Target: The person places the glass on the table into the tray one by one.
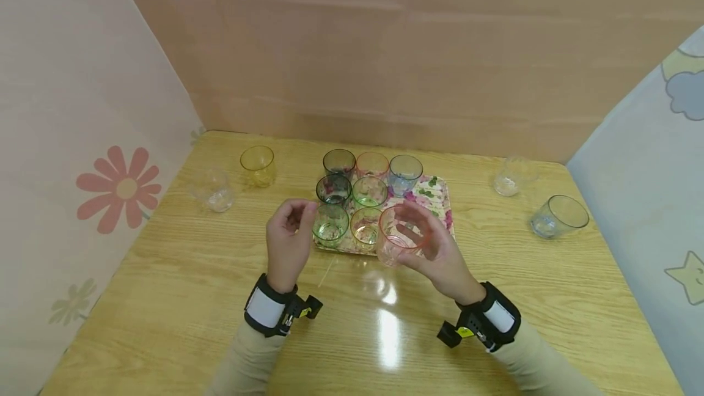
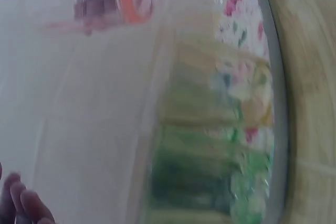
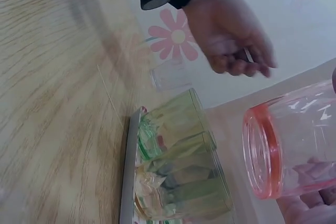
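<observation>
My right hand (image 1: 440,255) grips a pink-tinted glass tumbler (image 3: 304,140), fingers on one side and thumb on the other. It is raised over the front of a floral tray (image 1: 440,191). To the left, my left hand (image 1: 288,240) hovers with loosely bent fingers and holds nothing. Close to it on the tray stand a green glass (image 1: 330,225) and a yellow glass (image 1: 365,228). Behind them are another green glass (image 1: 370,192), a dark glass (image 1: 333,190), a grey glass (image 1: 338,164), a pink glass (image 1: 372,165) and a blue glass (image 1: 406,173).
On the wooden table (image 1: 341,347), left of the tray, stand an amber glass (image 1: 258,167) and a clear glass (image 1: 217,194). Another clear glass (image 1: 508,179) and a blue-grey glass (image 1: 558,217) are at the right. Walls enclose the back and both sides.
</observation>
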Demonstrator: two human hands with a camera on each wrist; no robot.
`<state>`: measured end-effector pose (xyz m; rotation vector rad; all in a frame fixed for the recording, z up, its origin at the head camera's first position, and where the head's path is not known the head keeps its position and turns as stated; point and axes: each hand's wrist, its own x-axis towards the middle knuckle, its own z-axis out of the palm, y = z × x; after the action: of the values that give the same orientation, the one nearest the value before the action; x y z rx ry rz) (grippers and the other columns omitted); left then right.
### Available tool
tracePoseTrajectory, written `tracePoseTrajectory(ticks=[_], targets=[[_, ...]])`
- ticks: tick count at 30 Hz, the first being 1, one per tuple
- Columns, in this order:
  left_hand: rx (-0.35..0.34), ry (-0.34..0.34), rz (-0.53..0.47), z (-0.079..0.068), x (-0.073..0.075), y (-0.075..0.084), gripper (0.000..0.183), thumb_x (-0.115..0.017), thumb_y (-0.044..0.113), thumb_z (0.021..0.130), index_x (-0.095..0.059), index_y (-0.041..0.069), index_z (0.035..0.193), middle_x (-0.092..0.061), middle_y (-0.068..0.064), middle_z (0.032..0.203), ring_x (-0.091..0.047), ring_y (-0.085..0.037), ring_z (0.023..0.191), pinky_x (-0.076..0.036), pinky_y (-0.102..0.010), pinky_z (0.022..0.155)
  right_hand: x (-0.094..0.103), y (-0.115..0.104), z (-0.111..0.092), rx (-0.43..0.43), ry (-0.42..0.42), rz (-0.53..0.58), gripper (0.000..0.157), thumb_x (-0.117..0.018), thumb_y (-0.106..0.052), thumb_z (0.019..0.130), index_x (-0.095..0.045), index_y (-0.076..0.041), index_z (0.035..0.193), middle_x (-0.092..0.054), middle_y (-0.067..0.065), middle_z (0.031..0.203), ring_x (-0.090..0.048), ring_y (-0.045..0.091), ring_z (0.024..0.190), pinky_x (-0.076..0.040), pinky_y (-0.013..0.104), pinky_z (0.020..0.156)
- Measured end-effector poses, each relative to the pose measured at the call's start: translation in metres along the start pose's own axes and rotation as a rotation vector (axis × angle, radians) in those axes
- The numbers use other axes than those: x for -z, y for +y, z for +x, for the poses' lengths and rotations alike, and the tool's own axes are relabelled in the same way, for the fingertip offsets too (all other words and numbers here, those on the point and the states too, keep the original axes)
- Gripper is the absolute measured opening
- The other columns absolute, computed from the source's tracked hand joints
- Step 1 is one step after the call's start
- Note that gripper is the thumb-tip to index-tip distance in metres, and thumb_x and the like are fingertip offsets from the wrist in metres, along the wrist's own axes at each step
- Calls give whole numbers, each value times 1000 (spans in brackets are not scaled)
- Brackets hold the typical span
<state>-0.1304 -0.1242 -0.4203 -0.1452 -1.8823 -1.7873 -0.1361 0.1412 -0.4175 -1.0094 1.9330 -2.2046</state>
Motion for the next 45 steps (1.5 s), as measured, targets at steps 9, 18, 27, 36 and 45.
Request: tracePoseTrajectory(ticks=[9,18,27,36,45], targets=[[316,79,257,4,26,-42,27,-60,12,104,-68,-9,118,-67,-24,96,-66,-26,71,-46,-19,58,12,-4,-1,0,68,32,73,-70,9,90,-34,5,153,-44,20,150,-45,26,137,-39,37,114],[472,-202,420,-2,29,-63,23,-62,5,101,-72,-7,117,-73,-23,104,-70,-32,91,-56,-38,76,28,-3,1,-83,218,-49,71,-58,21,89,-32,3,152,-43,19,147,-44,24,135,-41,32,112],[495,-306,492,-3,25,-60,22,-67,5,96,-74,-6,114,-74,-16,99,-68,-28,92,-55,-42,82,37,13,12,-260,308,-260,73,-67,11,91,-28,1,153,-42,9,148,-39,30,139,-38,33,113],[500,-289,474,-6,23,-62,23,-69,3,94,-73,-6,115,-74,-17,100,-69,-29,92,-56,-43,83,34,27,25,-384,367,-320,77,-74,-1,92,-25,6,152,-37,22,153,-34,36,143,-23,53,120],[486,-286,478,-7,24,-63,23,-69,3,95,-73,-5,116,-73,-18,101,-70,-30,92,-56,-44,82,31,47,27,-444,391,-305,79,-75,-5,92,-25,5,152,-31,27,156,-30,38,146,-22,52,121]])
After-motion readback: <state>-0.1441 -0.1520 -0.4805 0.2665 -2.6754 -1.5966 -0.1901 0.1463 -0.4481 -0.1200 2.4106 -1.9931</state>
